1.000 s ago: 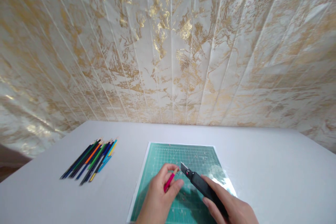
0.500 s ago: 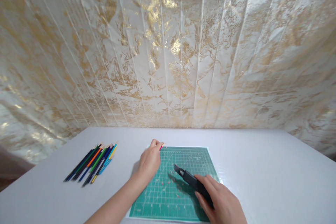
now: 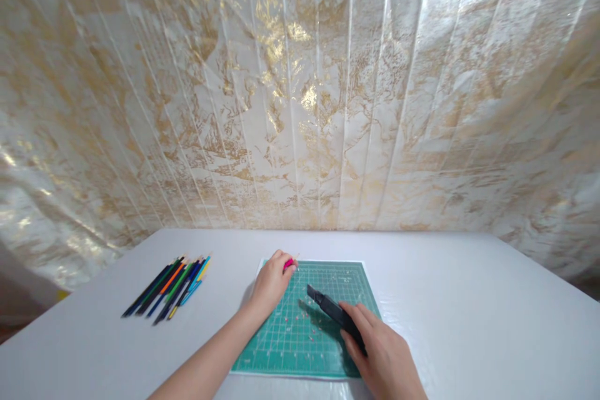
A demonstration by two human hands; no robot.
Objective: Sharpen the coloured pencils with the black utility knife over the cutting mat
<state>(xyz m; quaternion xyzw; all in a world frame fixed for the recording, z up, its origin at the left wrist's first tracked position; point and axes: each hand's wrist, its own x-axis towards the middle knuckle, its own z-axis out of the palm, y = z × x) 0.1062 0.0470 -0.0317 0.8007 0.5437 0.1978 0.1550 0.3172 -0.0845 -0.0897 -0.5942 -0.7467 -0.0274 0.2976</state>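
My left hand (image 3: 272, 281) is closed around a pink pencil (image 3: 289, 264) above the far left part of the green cutting mat (image 3: 267, 353). Only a short pink stretch and a pale wooden tip of the pencil show past the fingers. My right hand (image 3: 382, 347) grips a black utility knife (image 3: 335, 311), its dark blade pointing up and left over the middle of the mat. Blade and pencil are apart. Small pinkish shavings (image 3: 310, 338) are scattered on the mat below the knife.
A bunch of colored pencils (image 3: 171, 287) lies on the left of the white table (image 3: 469, 312), their tips pointing away from me. Behind the table's far edge hangs a shiny white and gold curtain (image 3: 300, 137).
More of the pink pencil now shows at my left fingers, which have shifted slightly. My right hand and the knife sit a little farther left in view. The camera view has shifted slightly.
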